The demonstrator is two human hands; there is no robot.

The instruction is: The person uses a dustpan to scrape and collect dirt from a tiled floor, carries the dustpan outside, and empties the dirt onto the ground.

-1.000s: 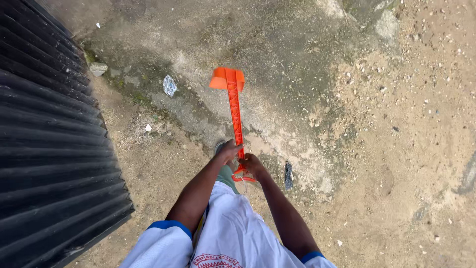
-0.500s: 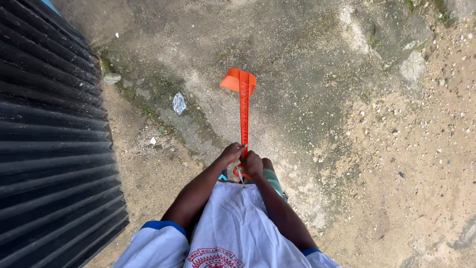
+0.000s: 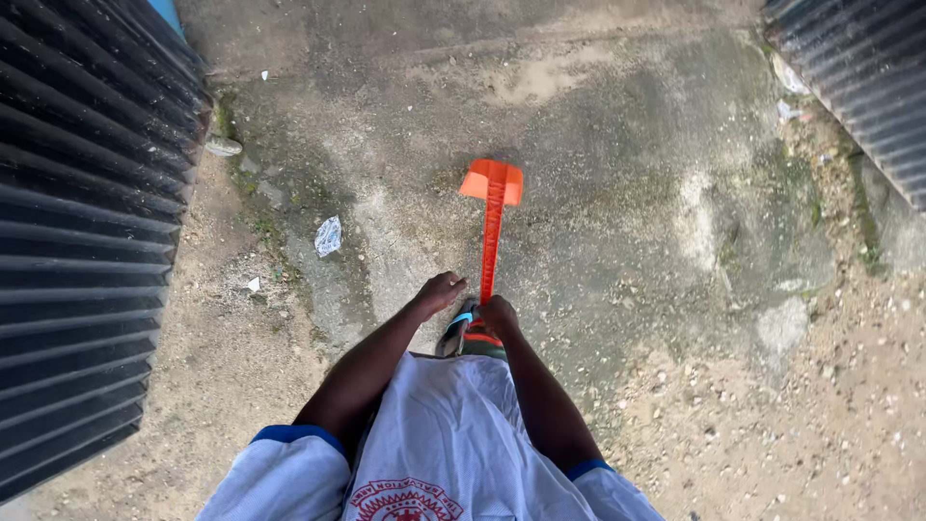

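Observation:
A long orange plastic dustpan (image 3: 492,224) points away from me, its scoop end low over the concrete ground. My right hand (image 3: 499,314) is closed around the near end of its handle. My left hand (image 3: 440,290) hangs just left of the handle with its fingers curled, a small gap apart from it and holding nothing. Below both hands a foot in a sandal (image 3: 459,332) steps on the ground. My white shirt with blue sleeve cuffs fills the bottom of the view.
A dark corrugated metal sheet (image 3: 82,222) stands along the left. Another corrugated sheet (image 3: 858,77) is at the top right. A crumpled wrapper (image 3: 328,234) and a stone (image 3: 224,147) lie near the left sheet. Sandy gravel (image 3: 820,405) covers the right.
I have walked forward with the dustpan. My left hand has come off the handle and sits beside it. The second corrugated sheet has come into view at the top right.

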